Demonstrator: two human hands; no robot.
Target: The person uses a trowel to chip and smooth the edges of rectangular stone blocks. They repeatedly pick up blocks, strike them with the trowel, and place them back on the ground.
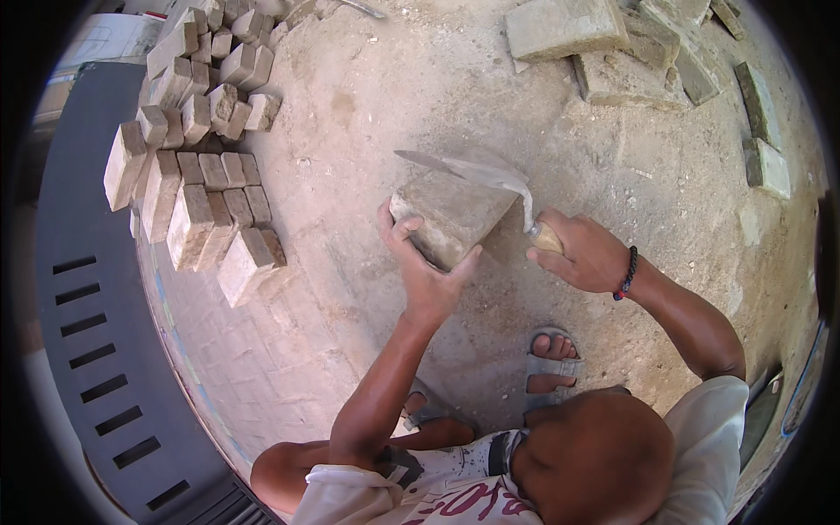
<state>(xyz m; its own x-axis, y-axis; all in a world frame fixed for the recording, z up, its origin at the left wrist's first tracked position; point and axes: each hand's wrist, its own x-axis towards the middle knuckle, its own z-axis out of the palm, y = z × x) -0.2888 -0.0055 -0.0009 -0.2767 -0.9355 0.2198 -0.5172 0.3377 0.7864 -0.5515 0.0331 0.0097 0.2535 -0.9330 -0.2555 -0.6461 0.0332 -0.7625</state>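
In front of me is a dusty grey-brown paving block (pixel 455 214). My left hand (pixel 429 271) grips its near left end, thumb on one side and fingers on the other. The wooden handle of a trowel (pixel 490 173) is wrapped in my right hand (pixel 588 251), just right of the block. Its metal blade points left and lies across or just above the block's far edge; whether it touches cannot be made out.
Stacked blocks (pixel 206 197) stand at the left beside a dark slotted metal panel (pixel 96 289). Larger slabs (pixel 569 31) lie at the far right, with two smaller blocks (pixel 768 166) near the right rim. My sandalled foot (pixel 551 367) rests on the dusty ground.
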